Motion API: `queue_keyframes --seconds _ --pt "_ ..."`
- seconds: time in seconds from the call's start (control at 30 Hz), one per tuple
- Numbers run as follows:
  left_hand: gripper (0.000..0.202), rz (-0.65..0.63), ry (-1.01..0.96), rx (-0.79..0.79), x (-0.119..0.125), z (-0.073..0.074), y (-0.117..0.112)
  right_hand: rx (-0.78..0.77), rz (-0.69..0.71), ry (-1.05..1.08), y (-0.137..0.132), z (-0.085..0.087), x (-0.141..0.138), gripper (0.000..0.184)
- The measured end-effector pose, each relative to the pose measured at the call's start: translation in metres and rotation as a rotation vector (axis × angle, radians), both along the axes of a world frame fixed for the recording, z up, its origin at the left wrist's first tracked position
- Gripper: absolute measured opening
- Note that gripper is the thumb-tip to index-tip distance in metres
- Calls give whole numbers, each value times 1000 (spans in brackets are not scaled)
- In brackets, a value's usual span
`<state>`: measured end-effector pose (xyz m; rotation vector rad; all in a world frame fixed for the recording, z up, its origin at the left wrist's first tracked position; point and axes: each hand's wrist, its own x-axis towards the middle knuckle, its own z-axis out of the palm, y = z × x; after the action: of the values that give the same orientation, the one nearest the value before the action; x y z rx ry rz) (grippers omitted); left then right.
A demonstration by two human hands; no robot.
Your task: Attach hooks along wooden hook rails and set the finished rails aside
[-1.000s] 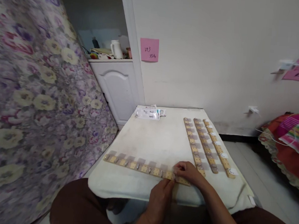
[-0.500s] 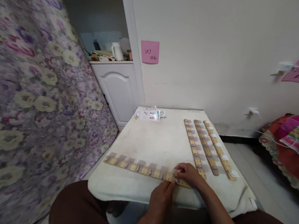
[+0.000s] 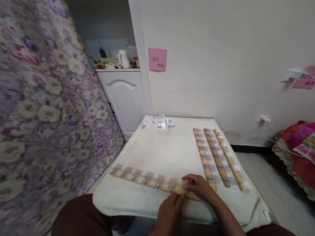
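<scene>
A pale wooden strip (image 3: pixel 141 179) with small holes lies slantwise along the table's near side. Small metal rings or clasps stand along it at intervals, with greyish see-through tabs on its far side. At the strip's right part, my left hand (image 3: pixel 170 210) presses its closed fingers against the near edge. Just across from it, my right hand (image 3: pixel 199 187) bends over the strip, thumb and fingers together at the last metal piece; what they pinch is hidden. Three similar strips lie side by side to the right: a left one (image 3: pixel 203 152), a middle one (image 3: pixel 218 160) and a right one (image 3: pixel 232 164) with white tabs.
A white cloth covers the table (image 3: pixel 141 149). Clear packaging (image 3: pixel 155 123) lies at its far left edge, by the wall. A flowered curtain (image 3: pixel 51 117) hangs on the left. Beyond the floor gap at right is a bed with colourful covers (image 3: pixel 308 148).
My right hand's fingers have come lower and closer to the last metal piece. My left hand stays at the near edge. The view has tilted slightly upward.
</scene>
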<state>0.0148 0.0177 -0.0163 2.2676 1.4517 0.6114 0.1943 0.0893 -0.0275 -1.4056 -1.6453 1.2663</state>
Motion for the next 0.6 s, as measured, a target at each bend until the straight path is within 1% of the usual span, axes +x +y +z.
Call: queue_keyframes --seconds 0.1,0.2,0.27,0.37,0.5,0.6 --pt "33 -42 86 62 -2 0 -1 76 -37 -122 -2 6 1 35" --pt "40 -60 117 82 -4 -1 -1 198 -115 -259 -5 12 3 32" --pt "44 -77 100 103 -7 -4 -1 262 -160 -334 -9 16 4 28" --pt "46 -123 15 155 -12 -10 -2 279 -177 -415 -20 20 6 19" --pt "46 -171 -79 200 -19 -18 -2 284 -204 -399 -38 22 4 14" --pt "48 -177 -61 200 -19 -19 0 316 -234 -358 -44 21 0 15"
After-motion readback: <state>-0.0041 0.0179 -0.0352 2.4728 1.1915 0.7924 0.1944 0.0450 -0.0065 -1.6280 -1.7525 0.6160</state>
